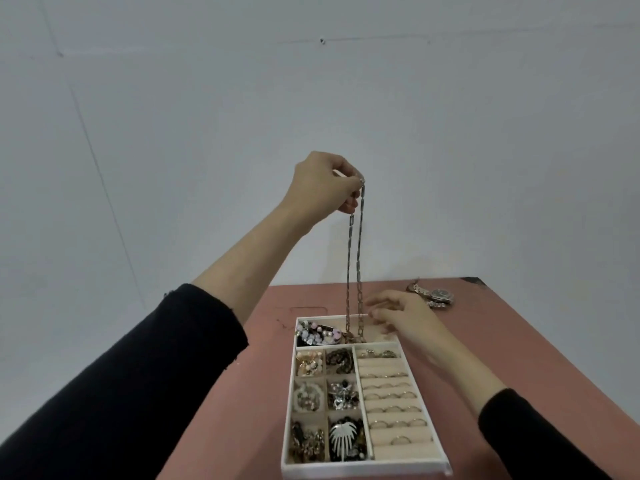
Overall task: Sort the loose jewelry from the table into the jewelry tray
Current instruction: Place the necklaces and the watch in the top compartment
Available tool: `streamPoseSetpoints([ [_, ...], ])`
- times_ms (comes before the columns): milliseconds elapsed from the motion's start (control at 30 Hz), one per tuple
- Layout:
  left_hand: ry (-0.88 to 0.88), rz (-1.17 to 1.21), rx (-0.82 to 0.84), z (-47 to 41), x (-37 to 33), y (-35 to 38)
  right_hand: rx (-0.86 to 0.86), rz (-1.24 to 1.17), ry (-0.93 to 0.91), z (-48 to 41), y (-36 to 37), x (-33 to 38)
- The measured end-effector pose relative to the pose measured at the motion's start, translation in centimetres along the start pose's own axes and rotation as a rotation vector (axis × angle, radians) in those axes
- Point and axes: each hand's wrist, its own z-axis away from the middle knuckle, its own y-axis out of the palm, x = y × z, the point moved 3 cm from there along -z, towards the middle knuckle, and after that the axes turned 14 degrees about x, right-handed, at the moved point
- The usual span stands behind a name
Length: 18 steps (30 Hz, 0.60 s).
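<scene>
1. One long silver metal link chain (356,258) hangs doubled in two strands, its low end pooled in the far long compartment (375,330) of the white rectangular jewelry tray with beige lining (360,470). Links are elongated and dull grey.
2. Left hand (322,185) is raised high, with fingertips and thumb pinched on the chain's top by the clasp. Judged: held that high so the full length hangs straight and feeds down without tangling.
3. Right hand (401,315) is low at the tray's far edge, fingers loosely straight and apart, holding nothing. Fingertips are just beside the strands (contact can't be told). It is likely there to steady or guide the coil.
4. Same compartment, left end: a heap of pale and dark beaded pieces (317,332), touching the chain's pile.
5. Six small square cells on the tray's left are full of mixed pieces. Beige ring rolls (394,400) on the right hold thin rings.
6. Pink-brown table (519,341) bears the tray. A silver metal-band wristwatch (438,295) lies loose at the far right, not yet sorted.
</scene>
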Motion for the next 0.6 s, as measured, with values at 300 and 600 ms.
streamPoseSetpoints([
  [300,-0.092,-0.104,0.029,0.9,4.2,1.5,-0.259,-0.146,-0.061,0.8,-1.4,-2.0],
  [600,-0.177,-0.198,0.072,2.1,9.1,3.7,-0.329,-0.201,-0.040,0.7,-2.4,-3.4],
])
